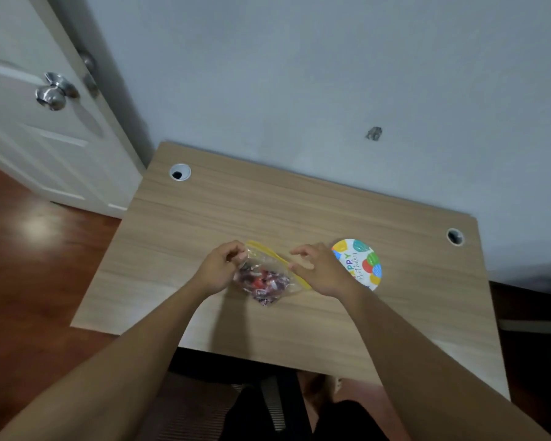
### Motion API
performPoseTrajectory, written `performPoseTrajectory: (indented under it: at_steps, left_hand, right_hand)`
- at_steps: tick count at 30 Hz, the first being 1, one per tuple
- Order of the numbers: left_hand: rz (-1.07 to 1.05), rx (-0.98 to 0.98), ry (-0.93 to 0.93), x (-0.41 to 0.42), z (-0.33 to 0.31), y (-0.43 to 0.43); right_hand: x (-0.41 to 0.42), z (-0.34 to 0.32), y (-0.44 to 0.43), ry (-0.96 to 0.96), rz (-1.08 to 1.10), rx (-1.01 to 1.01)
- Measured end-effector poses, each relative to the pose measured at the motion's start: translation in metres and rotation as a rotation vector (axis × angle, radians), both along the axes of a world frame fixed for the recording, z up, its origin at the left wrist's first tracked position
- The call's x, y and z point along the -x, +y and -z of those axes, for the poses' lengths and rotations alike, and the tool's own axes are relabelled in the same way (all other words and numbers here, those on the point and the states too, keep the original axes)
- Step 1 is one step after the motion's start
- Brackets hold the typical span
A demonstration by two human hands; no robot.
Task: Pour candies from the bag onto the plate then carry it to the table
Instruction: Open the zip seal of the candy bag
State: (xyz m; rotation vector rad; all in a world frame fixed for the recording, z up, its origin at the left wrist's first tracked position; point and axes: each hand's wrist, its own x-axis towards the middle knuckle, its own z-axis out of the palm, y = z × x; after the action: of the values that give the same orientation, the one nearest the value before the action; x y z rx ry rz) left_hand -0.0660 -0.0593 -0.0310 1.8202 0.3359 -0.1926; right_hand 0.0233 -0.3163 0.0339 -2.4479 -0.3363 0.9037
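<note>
Wood desk (204, 218) vs grey wall: 1 bag, 1 plate, 2 hands.

Clear zip bag (266, 275) w/ yellow seal lies mid-desk, long axis running far-left to near-right, wrapped candies (263, 283) bunched at its near end. Left hand (218, 270) pinches the bag's left corner; right hand (320, 270) w/ fingers loosely curled at the seal, grip can't be told. Balloon-print plate (361, 264) just right of it.

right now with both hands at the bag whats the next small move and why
Probably pull the yellow zip strip apart: both hands, left hand and right hand, sit at the bag top, candies are inside, and the plate holds none.
</note>
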Motion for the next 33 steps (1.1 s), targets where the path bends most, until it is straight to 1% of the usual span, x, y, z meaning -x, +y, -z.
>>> performPoseTrajectory:
  at_steps: [2, 5, 9, 12, 14, 15, 16, 17, 19, 20, 21, 24, 27, 31, 33]
  left_hand:
    - [0.013, 0.006, 0.002, 0.003, -0.003, -0.003]
    - [0.001, 0.026, 0.018, 0.01, -0.009, -0.007]
    - [-0.049, -0.006, 0.026, 0.018, -0.016, -0.008]
    - [-0.225, -0.121, 0.053, 0.026, -0.019, -0.015]
    - [-0.357, -0.195, 0.153, 0.033, -0.022, -0.023]
    - [-0.368, -0.183, 0.208, 0.035, -0.023, -0.028]
    - [-0.342, -0.116, 0.25, 0.037, -0.025, -0.032]
    - [-0.304, -0.001, 0.289, 0.039, -0.029, -0.037]
    - [-0.242, 0.297, 0.366, 0.041, -0.045, -0.049]
    - [-0.22, 0.399, 0.388, 0.041, -0.05, -0.054]
    - [-0.208, 0.453, 0.394, 0.042, -0.053, -0.058]
    - [-0.27, 0.555, 0.37, 0.043, -0.05, -0.065]
    - [-0.347, 0.617, 0.349, 0.044, -0.046, -0.065]
    - [-0.377, 0.657, 0.323, 0.042, -0.047, -0.068]
    - [-0.389, 0.631, 0.314, 0.04, -0.05, -0.071]
  right_hand:
    - [0.003, -0.009, 0.004, 0.017, -0.043, 0.011]
    - [0.008, -0.009, 0.008, -0.042, -0.055, 0.01]
    - [0.017, -0.012, 0.012, -0.094, -0.046, 0.011]
    - [0.022, -0.011, 0.015, -0.075, -0.007, -0.023]
    - [0.026, -0.009, 0.017, -0.036, 0.053, -0.054]
    - [0.027, -0.008, 0.018, -0.011, 0.086, -0.069]
    - [0.028, -0.007, 0.02, 0.018, 0.12, -0.084]
    - [0.03, -0.006, 0.022, 0.044, 0.139, -0.099]
    - [0.033, -0.003, 0.027, 0.071, 0.141, -0.099]
    - [0.035, -0.002, 0.028, 0.086, 0.148, -0.104]
    - [0.037, -0.001, 0.028, 0.111, 0.157, -0.124]
    - [0.042, -0.001, 0.027, 0.177, 0.182, -0.18]
    - [0.043, 0.001, 0.022, 0.261, 0.226, -0.274]
    - [0.051, -0.002, 0.015, 0.275, 0.307, -0.396]
    - [0.053, -0.003, 0.015, 0.262, 0.315, -0.402]
